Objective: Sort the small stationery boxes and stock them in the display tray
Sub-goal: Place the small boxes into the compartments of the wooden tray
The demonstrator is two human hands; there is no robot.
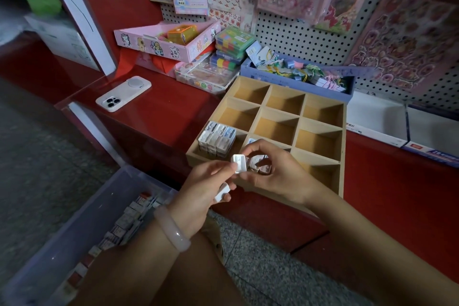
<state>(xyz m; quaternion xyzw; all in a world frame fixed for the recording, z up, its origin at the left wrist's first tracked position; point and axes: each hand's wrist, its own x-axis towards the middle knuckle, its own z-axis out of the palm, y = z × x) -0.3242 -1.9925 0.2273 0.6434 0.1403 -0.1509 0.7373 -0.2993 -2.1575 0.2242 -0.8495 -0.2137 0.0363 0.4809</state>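
Observation:
A wooden display tray [320, 129] with square compartments lies on the red counter. Its near-left compartment holds several small white stationery boxes [216, 138] standing in rows. The compartment beside it has a few more boxes [258, 161], partly hidden by my fingers. My left hand [206, 189] pinches one small white box [239, 163] at the fingertips and holds a second white box [221, 192] in the palm. My right hand [275, 171] hovers over the tray's front edge, its curled fingers touching the pinched box.
A clear plastic bin [74, 226] on the floor at lower left holds rows of small boxes. A white phone [123, 94] lies on the red counter. Pink and blue product boxes and coloured cases stand behind the tray, below a pegboard with sticker sheets.

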